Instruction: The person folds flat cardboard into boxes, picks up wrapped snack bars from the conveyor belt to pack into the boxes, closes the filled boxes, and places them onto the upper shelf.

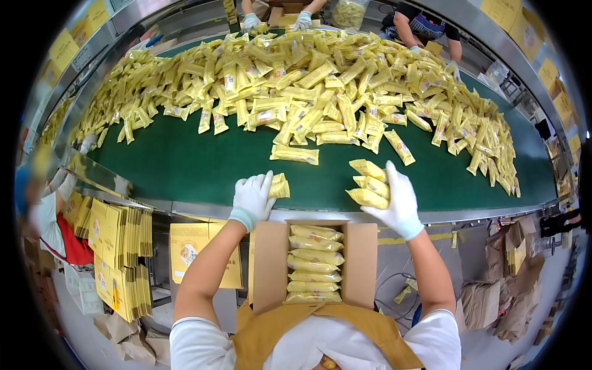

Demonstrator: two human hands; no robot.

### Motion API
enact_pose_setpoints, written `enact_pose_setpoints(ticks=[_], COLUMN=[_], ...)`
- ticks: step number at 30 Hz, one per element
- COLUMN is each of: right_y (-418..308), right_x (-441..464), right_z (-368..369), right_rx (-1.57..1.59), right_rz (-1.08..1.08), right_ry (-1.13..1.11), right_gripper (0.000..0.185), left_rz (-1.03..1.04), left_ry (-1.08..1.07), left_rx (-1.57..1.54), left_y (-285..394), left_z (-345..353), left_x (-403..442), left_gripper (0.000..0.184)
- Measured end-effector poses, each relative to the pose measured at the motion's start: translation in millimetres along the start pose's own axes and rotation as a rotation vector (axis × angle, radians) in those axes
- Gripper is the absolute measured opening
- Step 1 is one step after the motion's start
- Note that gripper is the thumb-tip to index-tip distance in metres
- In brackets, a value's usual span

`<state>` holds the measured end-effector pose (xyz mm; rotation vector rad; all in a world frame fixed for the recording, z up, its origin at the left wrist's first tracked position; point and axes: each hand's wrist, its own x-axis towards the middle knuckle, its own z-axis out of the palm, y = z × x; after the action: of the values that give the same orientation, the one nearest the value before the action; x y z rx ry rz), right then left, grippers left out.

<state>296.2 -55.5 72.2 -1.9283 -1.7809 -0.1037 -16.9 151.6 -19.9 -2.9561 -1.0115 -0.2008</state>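
My left hand [253, 197], in a white glove, is closed around yellow wrapped packets [280, 187] at the near edge of the green belt [216, 154]. Most of what it holds is hidden by the fingers. To the right, my right hand [399, 200], also gloved, grips a stack of three yellow packets [369, 184] from its right side. Between my arms and below the belt stands an open cardboard box [270, 265] with a row of several yellow packets [313, 258] inside. A single packet [295, 155] lies flat on the belt just beyond my hands.
A large heap of packets [308, 80] covers the belt's far side. Co-workers' gloved hands [303, 21] are across the belt, and another person [55, 216] is at left. Stacked flat yellow cartons [108, 231] stand at left; brown paper bags [481, 305] lie at right.
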Motion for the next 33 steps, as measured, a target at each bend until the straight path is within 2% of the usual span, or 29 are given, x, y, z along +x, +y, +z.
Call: enact_pose_setpoints(ticks=[1,3,6,10,14,17,19,20,25,28,29,31,32,33], right_y=[-14,-49,-100,-145,-163,-171,-174,-173,-163,-151,-146,-135,-138,-135], right_x=[0,3,0,-24,-54,-80,-85,-89,-103,-104,-104,-102,-102,-103], right_z=[-16,-50,-74,-55,-16,15,19,26,26,15,11,3,-7,-12], right_rx=[0.015,0.086,0.014,-0.159,-0.139,-0.177,-0.169,-0.165,-0.101,-0.008,0.029,0.098,0.059,0.059], right_rz=[-0.045,-0.163,-0.332,-0.481,-0.555,-0.483,-0.44,-0.43,-0.443,-0.499,-0.532,-0.6,-0.562,-0.565], right_ry=[0.044,-0.013,-0.311,-0.672,-0.822,-0.761,-0.797,-0.802,-0.717,-0.664,-0.578,-0.407,-0.432,-0.452], right_gripper=[0.113,0.107,0.095,0.088,0.085,0.087,0.087,0.083,0.079,0.067,0.061,0.048,0.034,0.032], left_rz=[-0.007,-0.021,-0.046,-0.191,-0.088,0.029,0.118,0.165,0.227,0.373,0.384,0.403,0.362,0.322], left_ry=[0.003,0.009,0.031,0.215,0.263,0.23,0.184,0.215,0.299,0.292,0.249,0.153,0.054,-0.043], left_rx=[-0.024,-0.067,-0.267,-0.862,-1.024,-1.113,-1.094,-0.927,-0.782,-0.719,-0.718,-0.631,-0.577,-0.522], left_y=[-2,-8,-20,-26,10,45,64,74,92,109,118,132,137,142], left_z=[3,10,17,-9,-73,-109,-117,-130,-129,-135,-130,-118,-111,-103], left_x=[0,1,3,1,-16,-36,-49,-54,-66,-76,-79,-80,-82,-85], left_gripper=[0.072,0.071,0.071,0.076,0.081,0.083,0.085,0.087,0.086,0.081,0.076,0.071,0.069,0.068])
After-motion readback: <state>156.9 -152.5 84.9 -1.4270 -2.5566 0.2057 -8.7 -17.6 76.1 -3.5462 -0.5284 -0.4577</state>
